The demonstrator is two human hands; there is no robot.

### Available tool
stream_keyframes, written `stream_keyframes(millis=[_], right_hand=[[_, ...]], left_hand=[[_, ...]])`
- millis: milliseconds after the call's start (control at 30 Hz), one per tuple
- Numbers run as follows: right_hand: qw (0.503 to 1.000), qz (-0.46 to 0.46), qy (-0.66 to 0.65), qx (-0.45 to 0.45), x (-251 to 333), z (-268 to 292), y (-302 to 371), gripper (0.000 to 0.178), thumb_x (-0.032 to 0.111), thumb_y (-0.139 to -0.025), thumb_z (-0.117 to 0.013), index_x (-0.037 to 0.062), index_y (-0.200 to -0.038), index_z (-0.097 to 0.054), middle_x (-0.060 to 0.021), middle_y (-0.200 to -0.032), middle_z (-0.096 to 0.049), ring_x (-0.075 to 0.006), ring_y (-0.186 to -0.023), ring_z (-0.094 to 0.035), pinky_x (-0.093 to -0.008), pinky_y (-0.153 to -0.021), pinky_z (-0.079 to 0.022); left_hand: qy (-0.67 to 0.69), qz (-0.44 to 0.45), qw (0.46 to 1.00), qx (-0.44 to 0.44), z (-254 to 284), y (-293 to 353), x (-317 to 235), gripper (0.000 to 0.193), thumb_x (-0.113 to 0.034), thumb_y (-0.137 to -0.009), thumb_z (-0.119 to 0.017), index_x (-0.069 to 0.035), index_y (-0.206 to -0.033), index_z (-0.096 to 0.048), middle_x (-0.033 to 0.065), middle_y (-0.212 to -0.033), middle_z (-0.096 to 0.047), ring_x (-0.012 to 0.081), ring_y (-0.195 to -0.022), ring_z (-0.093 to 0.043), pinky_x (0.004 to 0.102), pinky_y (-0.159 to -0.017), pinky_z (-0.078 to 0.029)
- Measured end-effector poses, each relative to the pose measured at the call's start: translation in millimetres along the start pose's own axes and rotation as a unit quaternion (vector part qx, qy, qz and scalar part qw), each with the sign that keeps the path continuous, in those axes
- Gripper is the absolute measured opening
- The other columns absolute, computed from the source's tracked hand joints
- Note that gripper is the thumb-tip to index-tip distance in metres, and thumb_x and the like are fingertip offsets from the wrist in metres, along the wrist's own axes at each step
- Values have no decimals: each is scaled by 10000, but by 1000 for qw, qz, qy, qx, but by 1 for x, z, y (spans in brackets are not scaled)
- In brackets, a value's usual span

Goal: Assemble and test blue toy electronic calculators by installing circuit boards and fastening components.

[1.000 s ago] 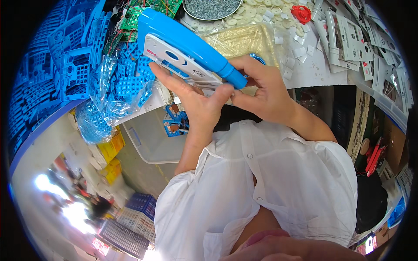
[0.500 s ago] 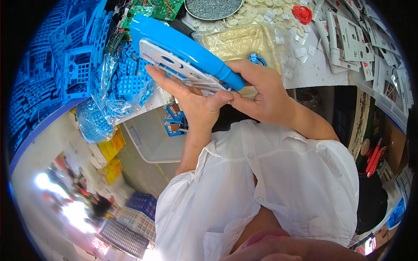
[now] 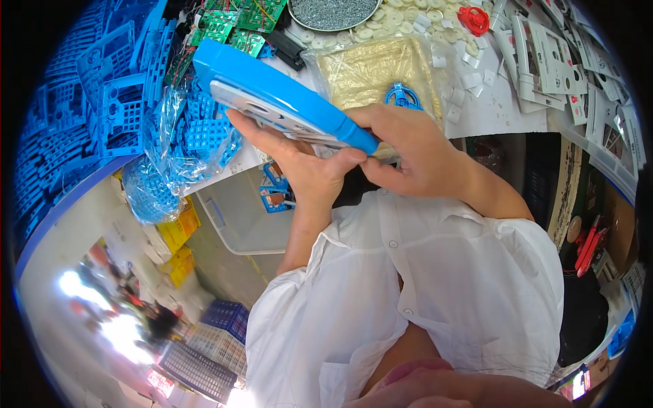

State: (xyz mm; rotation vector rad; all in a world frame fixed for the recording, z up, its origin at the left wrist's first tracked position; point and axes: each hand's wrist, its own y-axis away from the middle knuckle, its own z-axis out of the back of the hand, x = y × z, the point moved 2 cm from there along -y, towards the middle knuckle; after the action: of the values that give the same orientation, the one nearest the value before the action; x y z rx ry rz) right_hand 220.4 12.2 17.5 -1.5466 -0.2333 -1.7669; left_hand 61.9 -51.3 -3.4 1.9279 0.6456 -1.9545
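A long blue plastic housing (image 3: 279, 85) with a white printed front panel (image 3: 269, 117) is held tilted over the table's near edge. My left hand (image 3: 296, 160) supports it from below, its fingers spread along the panel's side and the thumb near the narrow end. That narrow end sits in my right hand (image 3: 411, 149), whose fingers bend around it; the fingertips are partly hidden behind the housing. Just beyond my right hand, a blue ring-shaped part (image 3: 403, 97) lies on a gold-coloured tray (image 3: 367, 71) in clear plastic.
Blue moulded frames (image 3: 119, 112) pile up at left, beside bagged blue keypads (image 3: 207, 132). Green circuit boards (image 3: 258, 17), a bowl of screws (image 3: 333, 12), pale discs (image 3: 388, 24) and a red part (image 3: 474, 20) lie at the back. White panels (image 3: 551, 64) fill the right. A clear bin (image 3: 235, 221) stands below.
The housing has shifted slightly left and tipped so more of its blue upper side shows. My right hand has moved a little nearer to me along with it. Both hands keep their hold.
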Motion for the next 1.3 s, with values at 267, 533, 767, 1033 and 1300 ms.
stream_keyframes(millis=[267, 533, 767, 1033, 1300], right_hand=[[995, -63, -80, 8, -12, 36, -6, 418, -66, -813, -670, 27, -1221, -670, -147, -1122, -702, -278, -1017, -703, -341, -857, -557], [966, 177, 181, 43, -36, 93, -23, 472, -109, -876, -558, 29, -1317, -655, -232, -1344, -635, -288, -1070, -699, -353, -890, -573], [951, -272, -135, -63, -27, 45, 30, 815, 37, -980, -628, 114, -1644, -163, -194, -1196, -689, -168, -865, -718, -260, -761, -578], [957, -173, 234, 8, -47, 61, 44, 500, 201, -949, -697, 89, -1416, -559, -176, -884, -721, -300, -707, -698, -375, -662, -548], [925, -126, 355, 48, -50, 57, 43, 521, 162, -893, -744, 117, -1396, -613, -133, -787, -713, -308, -655, -682, -378, -610, -529]], left_hand=[[125, 39, 988, -85, -5, -20, -20, 1500, -507, -674, -945, -21, -1616, 116, 256, -1655, -188, 369, -1500, -316, 528, -1241, -237], [276, 285, 897, 196, 47, -51, -4, 718, -104, -920, -666, 87, -1533, -345, 286, -1529, -436, 357, -1399, -493, 465, -1103, -478], [-69, 54, 990, 107, 5, -9, 0, 688, -52, -959, -604, 66, -1567, -304, 212, -1301, -653, 261, -1157, -661, 341, -998, -510], [-391, 41, 889, 236, 10, 15, 15, 702, -146, -954, -627, 71, -1551, -328, 127, -691, -638, 260, -580, -658, 376, -551, -498], [-413, 62, 876, 242, 9, 22, 21, 714, -160, -926, -657, 63, -1535, -359, 119, -671, -619, 290, -581, -638, 386, -553, -490]])
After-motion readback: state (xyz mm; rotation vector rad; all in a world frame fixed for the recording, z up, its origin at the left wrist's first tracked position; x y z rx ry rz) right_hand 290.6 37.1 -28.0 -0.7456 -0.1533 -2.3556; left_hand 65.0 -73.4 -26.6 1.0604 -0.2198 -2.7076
